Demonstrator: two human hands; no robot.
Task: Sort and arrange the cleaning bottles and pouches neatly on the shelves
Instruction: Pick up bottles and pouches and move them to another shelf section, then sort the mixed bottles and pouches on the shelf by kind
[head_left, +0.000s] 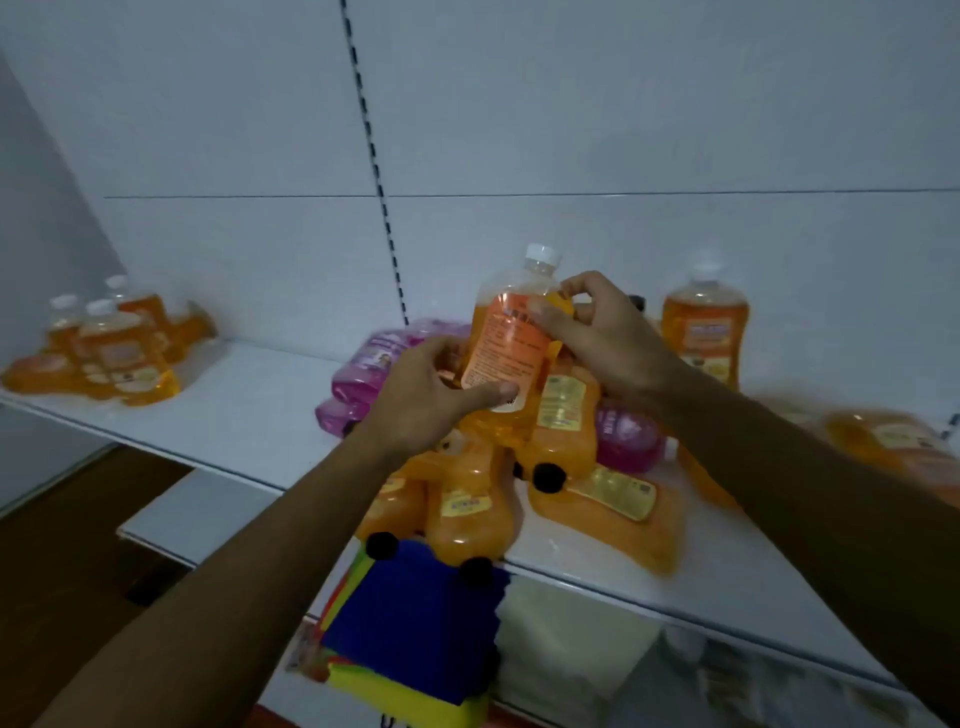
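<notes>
An orange bottle (511, 332) with a white cap is held upright above a heap on the white shelf (249, 410). My left hand (434, 395) grips its lower label side. My right hand (608, 338) holds its upper right shoulder. Below lie several orange bottles (470, 512) with black caps on their sides. Purple pouches (371, 364) lie behind the heap on the left, and another purple one (626, 436) on the right.
An orange bottle (706, 327) stands upright at the back right, another (893, 441) lies at the far right. A group of orange bottles (111, 353) sits at the shelf's left end. Folded blue and yellow cloths (415, 623) lie on the shelf below.
</notes>
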